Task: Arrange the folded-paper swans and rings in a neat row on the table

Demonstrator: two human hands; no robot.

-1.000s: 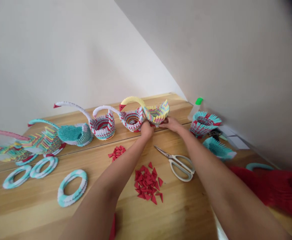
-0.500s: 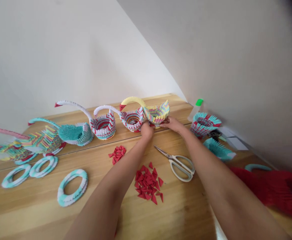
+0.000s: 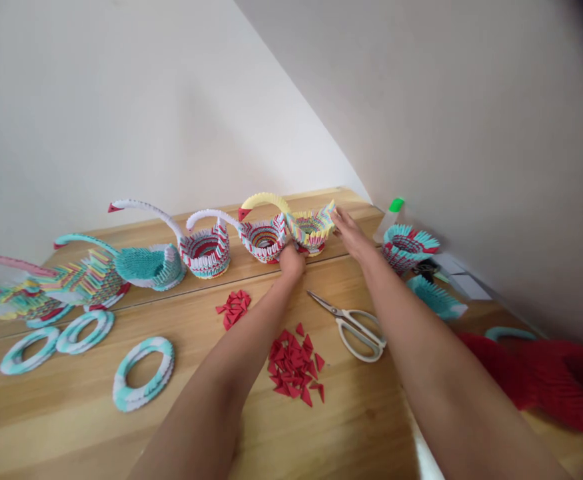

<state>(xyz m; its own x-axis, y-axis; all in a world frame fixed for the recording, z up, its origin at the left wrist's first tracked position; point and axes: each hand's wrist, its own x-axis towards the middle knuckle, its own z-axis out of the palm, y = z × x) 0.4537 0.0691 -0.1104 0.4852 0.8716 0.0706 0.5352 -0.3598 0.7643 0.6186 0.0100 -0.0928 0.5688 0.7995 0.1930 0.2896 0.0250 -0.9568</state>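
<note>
Scissors (image 3: 364, 332) with pale handles lie on the wooden counter (image 3: 351, 427), blades pointing away and to the left. Straight beyond the scissors sits a yellow-necked paper swan (image 3: 312, 230), upright, its curved neck arching leftward over the neighbouring white-necked basket (image 3: 264, 243). Left of and beyond the scissors, the left hand (image 3: 292, 259) is at the foot of the yellow-necked swan, close against that basket; its fingers are mostly hidden, so I cannot tell how tightly they grip. Beyond the scissors, the right hand (image 3: 350, 230) meets the swan's raised tail from the right, its fingers extended and slightly spread rather than wrapped around it.

Just left of the scissors lies a loose heap of red paper triangles (image 3: 292, 367), with a smaller red pile (image 3: 234, 310) farther left. Well to the left of the scissors are three teal-and-white rings (image 3: 120, 387), and beyond those, a teal swan (image 3: 144, 267). Right of and beyond the scissors stand a teal-and-red bowl (image 3: 406, 245) and a green-capped bottle (image 3: 390, 221), with a fringed teal piece (image 3: 434, 298) nearer. Farther right of the scissors lies something red (image 3: 536, 373), partly blurred.
</note>
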